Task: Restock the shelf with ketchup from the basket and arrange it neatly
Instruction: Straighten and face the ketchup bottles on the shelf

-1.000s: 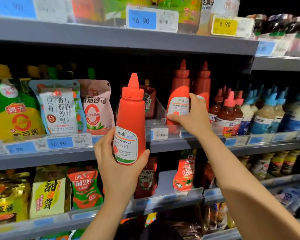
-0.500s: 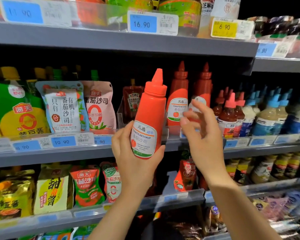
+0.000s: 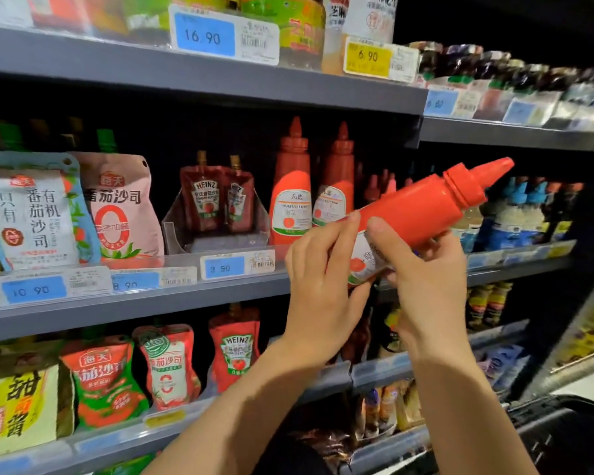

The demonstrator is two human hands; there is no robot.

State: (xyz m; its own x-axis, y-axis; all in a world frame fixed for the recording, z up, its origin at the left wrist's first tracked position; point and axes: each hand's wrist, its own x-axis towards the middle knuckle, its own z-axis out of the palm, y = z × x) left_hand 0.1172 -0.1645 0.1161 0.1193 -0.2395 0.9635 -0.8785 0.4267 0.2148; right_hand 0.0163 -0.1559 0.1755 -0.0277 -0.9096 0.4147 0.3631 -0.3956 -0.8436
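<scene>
In the centre right of the frame, both hands hold one red ketchup squeeze bottle in front of the middle shelf. The bottle is tilted steeply, its pointed cap aimed at the upper right and its labelled base low between the palms. The left hand cups the base from the left, fingers close together and curled against the label. The right hand grips the body from the right, thumb pressed across the front and fingers wrapped behind. Just behind the left hand's fingertips, two matching ketchup bottles stand upright side by side on the shelf. Left of them, Heinz pouches sit in a clear holder. A dark basket shows at the lower right corner.
</scene>
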